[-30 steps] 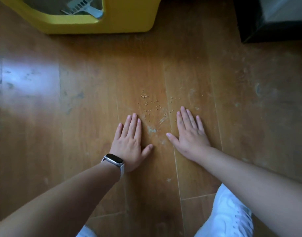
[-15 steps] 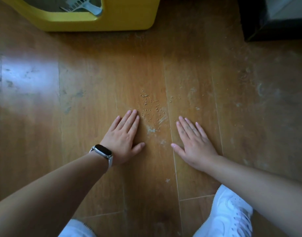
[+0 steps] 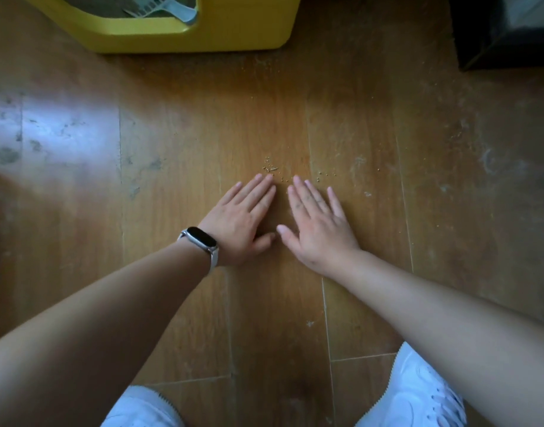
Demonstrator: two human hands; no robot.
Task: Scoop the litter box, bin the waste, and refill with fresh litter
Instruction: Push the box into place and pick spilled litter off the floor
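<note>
Compared with half a second ago, the two hands have come closer to each other, and the loose grains that lay in the open gap between them are now mostly hidden, so only a small group of grains (image 3: 270,168) shows just above the fingertips, with a few more to the right of it. The left hand (image 3: 243,220) lies flat, palm down, on the wooden floor (image 3: 172,155) in the middle of the frame; its fingers are straight and held together, and they point up and to the right. The right hand (image 3: 318,224) is also flat on the floor, its fingers straight and a little apart, with the little finger spread more. The two thumbs almost meet, but I cannot tell if they touch. A watch (image 3: 201,241) with a dark face sits on the left wrist. The litter box (image 3: 221,38) stands at the top of the frame, left of centre, well apart from the hands; it is yellow with rounded walls, and the upper edge cuts it off. Inside it lies a pale scoop (image 3: 163,7), its long axis running left to right, the slotted head pointing left and the handle by the rim. Two white shoes (image 3: 424,396) show at the bottom edge.
</note>
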